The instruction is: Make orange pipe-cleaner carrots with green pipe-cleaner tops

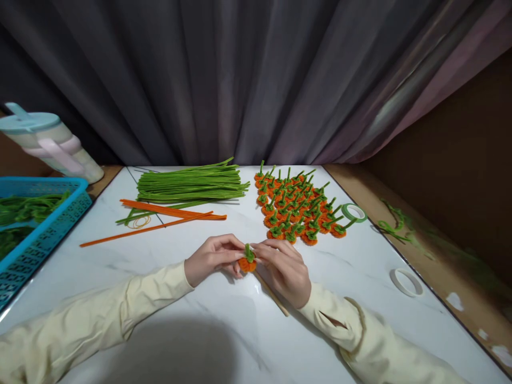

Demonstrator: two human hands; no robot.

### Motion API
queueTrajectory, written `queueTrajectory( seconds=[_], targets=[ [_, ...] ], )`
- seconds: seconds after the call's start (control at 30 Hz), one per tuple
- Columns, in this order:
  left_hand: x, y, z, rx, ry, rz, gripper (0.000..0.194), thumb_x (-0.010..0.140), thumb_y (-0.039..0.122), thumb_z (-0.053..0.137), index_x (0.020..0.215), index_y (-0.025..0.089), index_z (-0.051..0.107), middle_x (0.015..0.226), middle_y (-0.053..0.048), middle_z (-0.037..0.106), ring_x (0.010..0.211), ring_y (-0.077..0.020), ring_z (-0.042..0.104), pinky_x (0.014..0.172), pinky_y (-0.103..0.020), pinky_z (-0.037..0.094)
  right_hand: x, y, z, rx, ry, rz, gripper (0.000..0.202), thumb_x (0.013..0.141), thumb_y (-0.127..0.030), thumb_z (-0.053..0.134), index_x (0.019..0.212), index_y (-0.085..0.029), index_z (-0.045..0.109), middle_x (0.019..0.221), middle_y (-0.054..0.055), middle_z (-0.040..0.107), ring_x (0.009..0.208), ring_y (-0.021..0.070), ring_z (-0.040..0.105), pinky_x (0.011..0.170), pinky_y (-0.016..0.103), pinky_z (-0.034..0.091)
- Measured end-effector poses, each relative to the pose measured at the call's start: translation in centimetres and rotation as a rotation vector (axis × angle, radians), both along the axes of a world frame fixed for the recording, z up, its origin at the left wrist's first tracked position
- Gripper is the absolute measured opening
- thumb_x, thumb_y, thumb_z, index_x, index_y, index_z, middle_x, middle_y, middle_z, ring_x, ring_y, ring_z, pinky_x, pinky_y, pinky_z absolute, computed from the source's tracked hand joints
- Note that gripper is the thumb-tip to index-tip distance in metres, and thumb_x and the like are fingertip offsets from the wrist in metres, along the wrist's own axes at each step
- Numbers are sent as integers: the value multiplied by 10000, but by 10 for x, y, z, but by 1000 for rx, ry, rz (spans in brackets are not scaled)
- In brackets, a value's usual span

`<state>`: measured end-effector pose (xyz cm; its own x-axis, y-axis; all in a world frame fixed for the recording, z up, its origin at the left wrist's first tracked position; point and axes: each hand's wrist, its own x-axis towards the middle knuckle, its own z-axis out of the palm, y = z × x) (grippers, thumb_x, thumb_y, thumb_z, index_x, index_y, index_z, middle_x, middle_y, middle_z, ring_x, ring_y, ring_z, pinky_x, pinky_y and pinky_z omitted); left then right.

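Near the middle of the white marbled table, a small orange pumpkin-like piece (247, 264) with a green stem on top is pinched between my two hands. My left hand (216, 258) grips it from the left with curled fingers. On its right side, the fingertips of my right hand (286, 269) press at the green part. A thin wooden stick (274, 297) lies below, partly hidden by my right hand. Beyond my hands, several finished-looking orange pieces with green stems (298, 205) stand grouped together.
Green fuzzy stems (190, 184) lie piled at the back left, with orange stems (172, 210) before them. A blue basket (44, 240) and a tumbler (60, 144) are at the left. Green tape (362, 215) and a white ring (406, 282) lie at the right.
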<state>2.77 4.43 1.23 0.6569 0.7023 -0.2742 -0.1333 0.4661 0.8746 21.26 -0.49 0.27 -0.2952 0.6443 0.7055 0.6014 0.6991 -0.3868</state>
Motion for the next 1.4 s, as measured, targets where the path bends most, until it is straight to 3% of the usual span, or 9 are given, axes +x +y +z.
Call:
queueTrajectory(
  seconds=[0.23,0.4,0.47,0.57,0.67,0.83,1.0,1.2,1.4],
  targets=[
    [1,1,2,-12,25,-51,317,669,355,709,804,117,548,604,3,604,438,-100,576,478,-258,539,2,-3,5,197,-202,-62,242,836,-99,482,1055,-166,559,960,70,681,924,233,549,714,368,399],
    [1,-1,-1,129,121,-178,350,745,455,596,821,119,531,627,-15,591,465,-138,598,465,-267,517,0,-4,5,220,-226,-43,193,834,-80,467,988,-136,569,839,71,671,848,213,532,717,365,381],
    [0,0,1,344,263,-232,337,821,447,482,831,116,549,656,-29,592,473,-131,591,473,-255,497,-1,-3,3,161,-184,-24,169,831,-73,458,947,-134,564,819,74,653,844,206,524,712,355,381],
    [-5,1,7,957,519,-220,282,886,321,388,866,123,588,777,-67,617,659,-158,612,624,-274,495,-2,-1,0,26,-107,6,160,831,-66,432,892,-149,553,796,64,628,828,193,509,699,341,377],
    [-10,0,15,1509,625,-216,231,893,215,375,959,138,583,923,-97,623,860,-187,583,741,-281,469,-3,0,-2,-83,-48,30,162,833,-73,409,851,-159,545,764,56,607,803,186,492,694,339,372],
    [-10,-6,20,1913,605,-291,286,909,121,286,901,128,572,784,-84,612,664,-147,553,543,-228,439,-7,-3,-1,-153,8,42,174,830,-64,394,806,-164,534,737,50,601,778,180,481,690,338,364],
    [-3,-8,12,1943,526,-299,320,922,141,264,818,134,566,666,-69,567,595,-148,512,512,-234,427,-9,-4,-2,-170,-8,48,196,821,-56,378,785,-167,535,712,45,592,774,178,479,689,335,358],
    [-6,-6,0,1916,545,-253,300,908,137,285,890,118,584,682,-93,598,616,-169,544,556,-264,451,-6,-1,-5,-197,10,49,175,837,-75,387,775,-162,525,696,48,581,744,173,477,667,328,355],
    [-9,-4,-8,1659,503,-193,321,909,199,286,899,129,600,736,-116,625,683,-175,583,603,-258,482,-5,-1,-3,-157,-5,42,174,841,-95,379,787,-173,525,703,49,587,753,178,495,677,338,369]
  ],
)
